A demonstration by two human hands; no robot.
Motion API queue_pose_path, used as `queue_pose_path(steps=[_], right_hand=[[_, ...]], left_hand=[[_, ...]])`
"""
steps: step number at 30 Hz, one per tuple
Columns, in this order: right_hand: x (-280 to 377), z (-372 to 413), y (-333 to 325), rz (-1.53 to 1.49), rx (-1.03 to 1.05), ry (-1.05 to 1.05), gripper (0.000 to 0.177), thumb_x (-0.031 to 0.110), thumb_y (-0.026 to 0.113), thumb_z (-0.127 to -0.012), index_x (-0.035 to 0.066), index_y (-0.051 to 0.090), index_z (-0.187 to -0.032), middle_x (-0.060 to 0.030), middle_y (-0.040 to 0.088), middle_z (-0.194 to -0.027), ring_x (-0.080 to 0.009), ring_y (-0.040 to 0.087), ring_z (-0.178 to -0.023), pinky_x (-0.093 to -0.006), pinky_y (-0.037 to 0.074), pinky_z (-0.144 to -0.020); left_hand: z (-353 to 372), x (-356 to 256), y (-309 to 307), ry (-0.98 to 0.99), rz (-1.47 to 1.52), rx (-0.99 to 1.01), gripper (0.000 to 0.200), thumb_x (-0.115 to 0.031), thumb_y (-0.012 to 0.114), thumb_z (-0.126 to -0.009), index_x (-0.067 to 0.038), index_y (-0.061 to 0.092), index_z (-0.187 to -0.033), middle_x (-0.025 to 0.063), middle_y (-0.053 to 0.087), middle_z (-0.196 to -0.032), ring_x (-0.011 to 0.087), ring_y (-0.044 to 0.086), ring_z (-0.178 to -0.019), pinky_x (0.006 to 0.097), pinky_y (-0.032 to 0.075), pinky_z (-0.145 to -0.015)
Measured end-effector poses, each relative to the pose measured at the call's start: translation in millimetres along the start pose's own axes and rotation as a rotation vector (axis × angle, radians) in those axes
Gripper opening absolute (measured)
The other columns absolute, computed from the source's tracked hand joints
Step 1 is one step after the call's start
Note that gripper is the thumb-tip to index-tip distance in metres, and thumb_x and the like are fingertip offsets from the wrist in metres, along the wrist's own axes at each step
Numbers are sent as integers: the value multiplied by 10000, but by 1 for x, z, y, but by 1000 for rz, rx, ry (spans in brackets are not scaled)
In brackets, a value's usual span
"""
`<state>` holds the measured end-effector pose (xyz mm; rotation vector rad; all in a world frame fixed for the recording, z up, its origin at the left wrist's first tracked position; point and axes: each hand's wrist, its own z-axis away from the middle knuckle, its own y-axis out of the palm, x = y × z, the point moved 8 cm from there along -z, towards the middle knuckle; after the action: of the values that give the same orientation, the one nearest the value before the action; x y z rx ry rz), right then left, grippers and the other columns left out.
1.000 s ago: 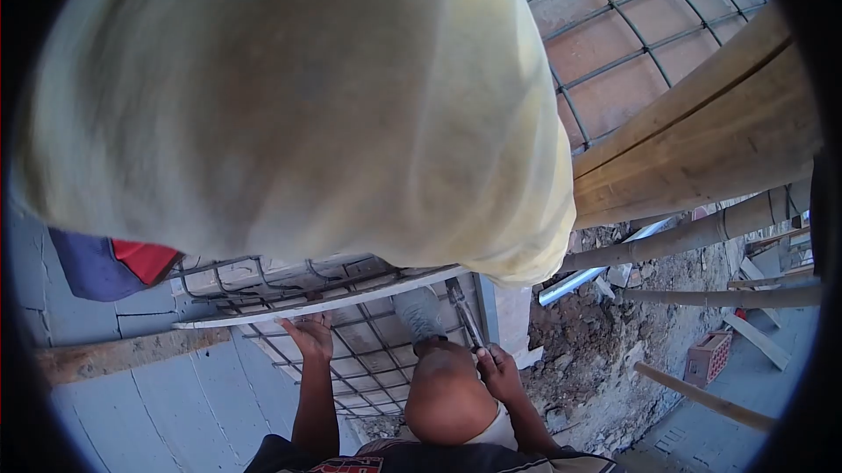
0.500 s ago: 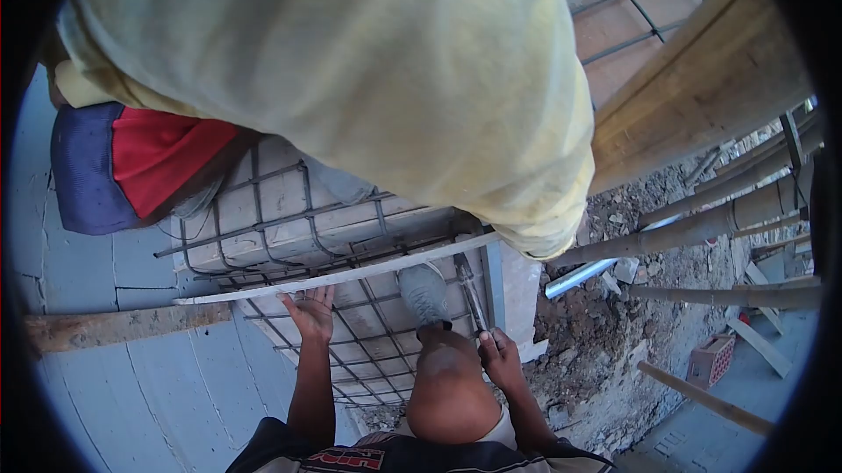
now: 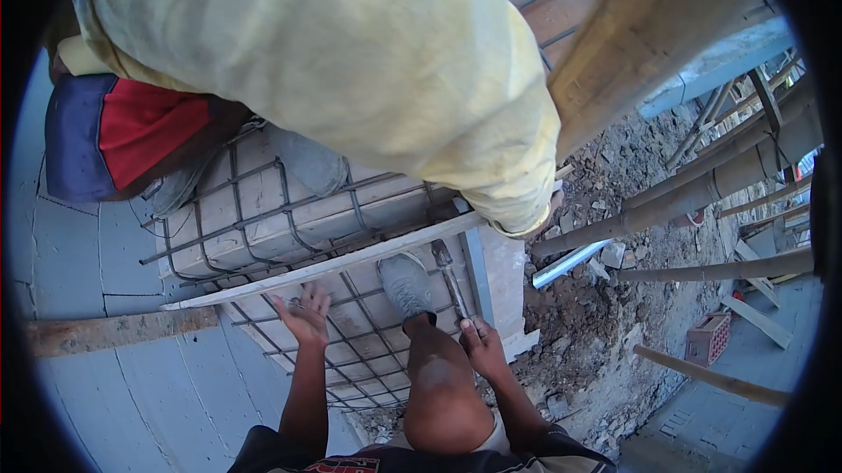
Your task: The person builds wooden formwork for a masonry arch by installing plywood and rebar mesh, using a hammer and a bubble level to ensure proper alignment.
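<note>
My left hand is open, palm up with fingers spread, just below a thin wooden strip. A small gap seems to lie between its fingertips and the strip. My right hand is closed around the handle of a hammer, its head pointing away from me, beside my shoe. The strip crosses a stepped form over a grid of steel rebar. At its right end is a co-worker's yellow sleeve; that person's hand is mostly hidden.
The co-worker's yellow-clad body fills the upper middle. A thick wooden post rises at upper right. Bamboo poles cross rubble on the right, near a red hollow brick. Grey boards lie at left.
The view has shifted slightly, moving the scene leftward and up. My left hand now sits a little lower from the strip, its fingers more curled. The hammer stays in my right hand.
</note>
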<state>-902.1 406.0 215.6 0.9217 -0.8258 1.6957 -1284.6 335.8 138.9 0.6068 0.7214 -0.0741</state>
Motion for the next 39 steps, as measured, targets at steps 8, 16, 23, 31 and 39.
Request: queue_pose_path(steps=[8, 16, 23, 31, 39], right_hand=[[-76, 9, -13, -181, -151, 66, 407, 408, 549, -1001, 15, 569, -901, -3, 501, -589, -95, 476, -545, -308, 390, -504], [-146, 75, -60, -110, -370, 122, 414, 396, 527, -1004, -8, 559, -924, -82, 545, -634, -165, 511, -583, -355, 417, -556], [-206, 133, -85, 61, -490, 204, 471, 423, 534, -991, -46, 578, -974, -186, 585, -708, -313, 587, -677, -438, 456, -662], [-198, 143, -88, 46, -513, 196, 432, 397, 567, -983, -29, 559, -912, -190, 575, -707, -289, 583, -667, -427, 457, -650], [-141, 82, -80, -88, -607, -132, 287, 295, 662, -930, 30, 559, -888, -99, 531, -642, -173, 509, -607, -354, 433, -585]], left_hand=[[116, 70, 168, 617, -1126, 771, 213, -212, 538, -961, -28, 640, -989, 133, 641, -909, 251, 640, -832, 362, 522, -722], [163, 160, 320, 1686, -1316, 1670, 425, -98, 721, -703, -162, 691, -1122, 62, 629, -1029, 271, 651, -918, 384, 542, -771], [135, 184, 320, 1742, -1397, 1856, 379, -143, 700, -716, -152, 657, -1092, 62, 624, -1044, 250, 656, -926, 401, 545, -781], [132, 185, 319, 1884, -1403, 1793, 489, -114, 663, -717, -165, 666, -1204, 44, 614, -987, 263, 644, -888, 395, 543, -787], [140, 186, 331, 1872, -1377, 1554, 554, -50, 661, -697, -187, 670, -1234, 58, 658, -1032, 240, 674, -852, 359, 566, -696]])
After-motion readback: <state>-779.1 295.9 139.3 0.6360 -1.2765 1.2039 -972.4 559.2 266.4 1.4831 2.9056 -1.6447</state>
